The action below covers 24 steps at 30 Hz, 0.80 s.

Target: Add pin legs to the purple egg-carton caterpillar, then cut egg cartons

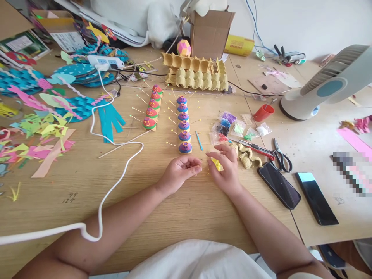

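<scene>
My left hand (181, 172) is closed, its thumb pressed towards the curled fingers. Whatever it pinches is too small to make out. Beside it, my right hand (226, 166) is open, its fingers apart and slightly bent. A small yellow packet (216, 164) lies under the fingers of that hand. Just beyond my hands stands a row of purple and blue painted egg-carton cups (183, 126) with little faces and yellow-tipped sticks at the sides. Left of it is a similar red and green row (152, 110). A thin blue tool (199, 141) rests between the purple row and my right hand.
Small bags of coloured clay (228, 118), scissors (280, 157), a red cutter (258, 149) and a phone (279, 186) lie to the right. A fan (328, 85) stands behind a red cup (264, 112). Egg cartons (200, 79) sit at the back. A white cable (116, 190) crosses my left arm.
</scene>
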### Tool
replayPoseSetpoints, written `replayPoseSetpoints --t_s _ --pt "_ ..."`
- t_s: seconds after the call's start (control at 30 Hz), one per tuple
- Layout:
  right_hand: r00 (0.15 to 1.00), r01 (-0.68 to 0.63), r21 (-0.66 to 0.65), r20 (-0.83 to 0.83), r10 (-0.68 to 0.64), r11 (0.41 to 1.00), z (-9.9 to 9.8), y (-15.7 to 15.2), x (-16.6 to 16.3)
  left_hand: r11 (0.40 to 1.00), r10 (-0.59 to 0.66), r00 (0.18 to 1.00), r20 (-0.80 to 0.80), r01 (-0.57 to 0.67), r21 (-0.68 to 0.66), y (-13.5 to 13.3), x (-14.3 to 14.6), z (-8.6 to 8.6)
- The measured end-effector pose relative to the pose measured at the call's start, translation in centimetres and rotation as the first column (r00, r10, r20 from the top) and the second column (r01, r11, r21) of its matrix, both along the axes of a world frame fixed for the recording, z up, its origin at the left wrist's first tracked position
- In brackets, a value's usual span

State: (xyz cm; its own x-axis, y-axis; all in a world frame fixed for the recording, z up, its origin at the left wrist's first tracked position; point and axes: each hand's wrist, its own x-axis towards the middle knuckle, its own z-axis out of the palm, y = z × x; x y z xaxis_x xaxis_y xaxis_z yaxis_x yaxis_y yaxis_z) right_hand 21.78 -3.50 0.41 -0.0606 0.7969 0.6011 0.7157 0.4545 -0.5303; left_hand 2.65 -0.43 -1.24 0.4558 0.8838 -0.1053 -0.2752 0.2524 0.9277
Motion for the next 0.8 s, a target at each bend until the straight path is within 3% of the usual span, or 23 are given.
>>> replayPoseSetpoints --t_s 0.2,0.43,0.8 --pt "0.998 -0.065 -0.011 -0.022 0.064 0.998 0.46 -0.33 -0.08 1.000 -0.019 1.000 -0.009 0.019 0.009 -0.07 -0.20 0.02" --pt "0.993 -0.038 -0.050 -0.115 0.032 0.998 -0.08 -0.23 0.02 0.998 -0.022 0.999 -0.026 0.024 0.055 -0.12 -0.36 -0.05" --pt "0.983 -0.056 -0.062 -0.181 0.044 0.997 0.10 -0.29 -0.10 1.000 -0.005 1.000 0.002 0.005 0.013 -0.15 -0.34 -0.12"
